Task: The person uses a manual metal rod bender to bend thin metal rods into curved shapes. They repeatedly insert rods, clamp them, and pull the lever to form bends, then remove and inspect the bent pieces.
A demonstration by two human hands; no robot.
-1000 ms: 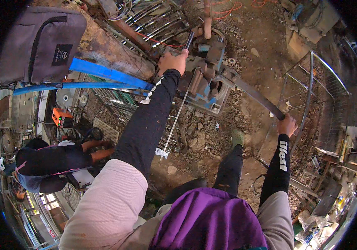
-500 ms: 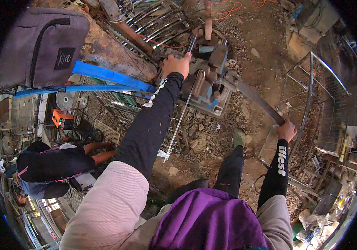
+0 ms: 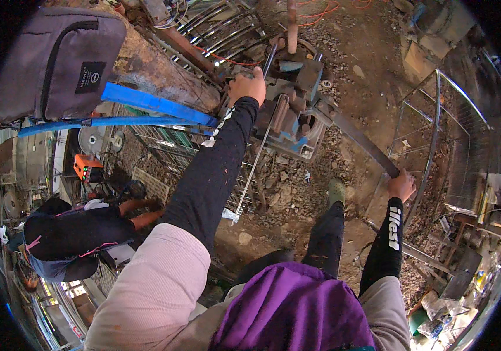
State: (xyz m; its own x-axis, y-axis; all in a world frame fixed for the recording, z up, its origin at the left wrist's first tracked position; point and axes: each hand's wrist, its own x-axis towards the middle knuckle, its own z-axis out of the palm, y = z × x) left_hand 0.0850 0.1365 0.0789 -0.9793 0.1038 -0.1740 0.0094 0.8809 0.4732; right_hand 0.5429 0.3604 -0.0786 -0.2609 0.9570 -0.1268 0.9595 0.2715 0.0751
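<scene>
A heavy steel bending machine (image 3: 285, 137), worn and partly blue, stands on the ground ahead of me. My left hand (image 3: 247, 89) is closed around a shiny metal rod (image 3: 270, 60) at the machine's left side; the palm hides part of the rod. With my right hand (image 3: 402, 185) I grip the near end of a long flat steel lever (image 3: 364, 143). The lever runs from the machine's round pivot down to the right. A thin metal bar (image 3: 250, 175) slants from the machine toward me.
A grey bag (image 3: 57, 67) rests at upper left beside a blue metal bar (image 3: 151, 105). A person (image 3: 81, 237) bends over at left, near an orange box-shaped device (image 3: 88, 168). A curved metal frame (image 3: 437, 117) stands at right. Gravel (image 3: 280, 193) covers the ground.
My left hand has shifted slightly left, and its thumb sits a little differently by the rod. The right hand and lever stay nearly in place.
</scene>
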